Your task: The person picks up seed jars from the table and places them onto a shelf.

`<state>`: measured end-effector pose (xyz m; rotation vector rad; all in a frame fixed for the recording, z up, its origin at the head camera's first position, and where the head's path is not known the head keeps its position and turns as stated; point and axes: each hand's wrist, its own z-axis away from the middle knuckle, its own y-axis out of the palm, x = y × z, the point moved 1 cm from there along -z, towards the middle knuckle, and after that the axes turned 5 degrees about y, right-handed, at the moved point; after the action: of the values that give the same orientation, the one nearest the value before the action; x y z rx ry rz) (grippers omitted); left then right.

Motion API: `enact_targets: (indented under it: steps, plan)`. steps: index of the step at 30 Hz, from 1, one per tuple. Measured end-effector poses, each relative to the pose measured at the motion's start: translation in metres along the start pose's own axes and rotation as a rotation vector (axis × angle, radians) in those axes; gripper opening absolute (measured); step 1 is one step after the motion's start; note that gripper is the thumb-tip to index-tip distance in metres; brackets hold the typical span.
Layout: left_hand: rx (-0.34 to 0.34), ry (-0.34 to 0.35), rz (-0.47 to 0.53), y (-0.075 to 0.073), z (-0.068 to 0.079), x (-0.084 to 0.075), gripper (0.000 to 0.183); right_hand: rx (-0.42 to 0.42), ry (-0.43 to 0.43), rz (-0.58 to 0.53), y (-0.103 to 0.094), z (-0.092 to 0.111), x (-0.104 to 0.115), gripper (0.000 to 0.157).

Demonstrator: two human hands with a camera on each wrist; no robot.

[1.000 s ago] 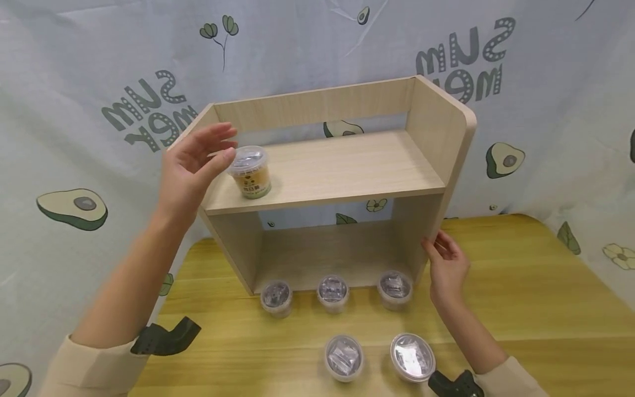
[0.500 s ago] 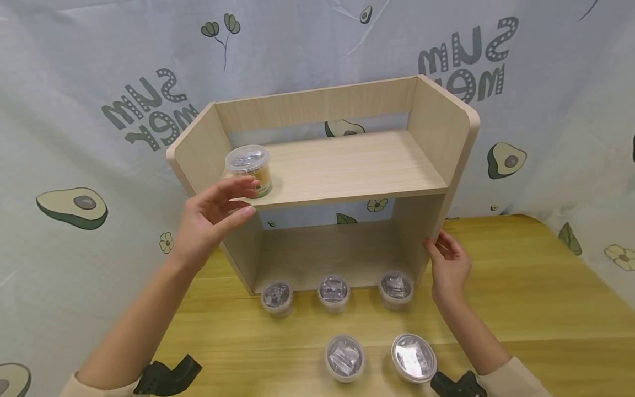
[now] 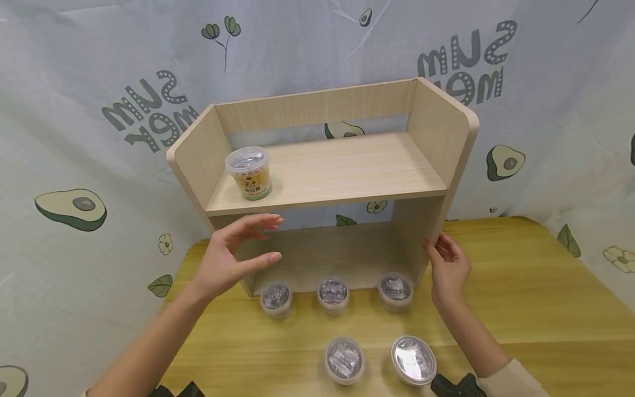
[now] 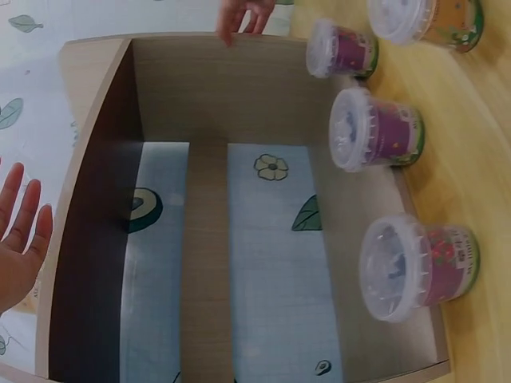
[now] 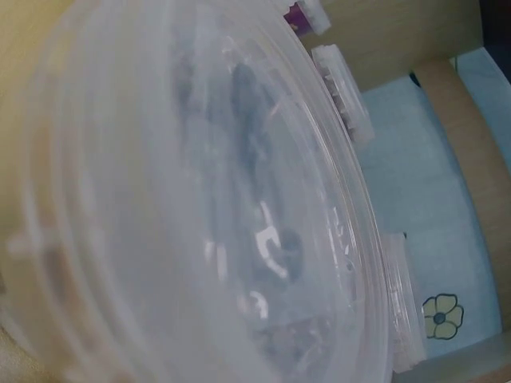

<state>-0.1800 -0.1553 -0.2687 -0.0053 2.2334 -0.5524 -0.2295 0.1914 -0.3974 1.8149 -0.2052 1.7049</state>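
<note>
A pale wooden two-tier shelf (image 3: 347, 165) stands on the table. On the left of its upper board sits a lidded plastic tub (image 3: 254, 184) with an orange and green label. My left hand (image 3: 233, 256) hovers empty in front of the shelf's left side, below that tub, thumb and fingers apart; the left wrist view shows its spread fingers (image 4: 33, 219). My right hand (image 3: 448, 267) grips the front edge of the right side panel (image 3: 419, 229), thumb on the near side. In the right wrist view, a tub's clear lid (image 5: 271, 207) hides that hand.
Along the shelf's lower front edge stand three lidded tubs in a row: left (image 3: 276, 298), middle (image 3: 333, 292) and right (image 3: 395, 289). Nearer on the yellow wood-grain table (image 3: 536, 309) are two more, one tub (image 3: 344, 361) beside another (image 3: 414, 359). A patterned cloth (image 3: 307, 44) hangs behind.
My left hand has moved from beside the tub on the upper board, down and to the right, leaving the tub in place. My right hand keeps its grip on the side panel.
</note>
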Motion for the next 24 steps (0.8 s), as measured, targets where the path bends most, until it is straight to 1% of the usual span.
enact_targets:
  steps: [5,13,17,24]
  plan:
    - [0.043,-0.001,-0.011,0.013,0.009,0.006,0.052,-0.001,-0.005,-0.007,0.000,0.001,0.001,0.022]
    - [0.072,0.049,0.017,0.032,0.025,0.015,0.052,0.008,-0.019,-0.013,0.000,0.003,0.000,0.021]
    - [0.088,0.050,0.026,0.041,0.032,0.020,0.053,0.009,-0.024,-0.012,0.000,0.002,-0.001,0.021]
    - [0.154,0.023,0.000,0.052,0.043,0.029,0.056,0.004,-0.024,-0.020,0.000,0.001,-0.001,0.022]
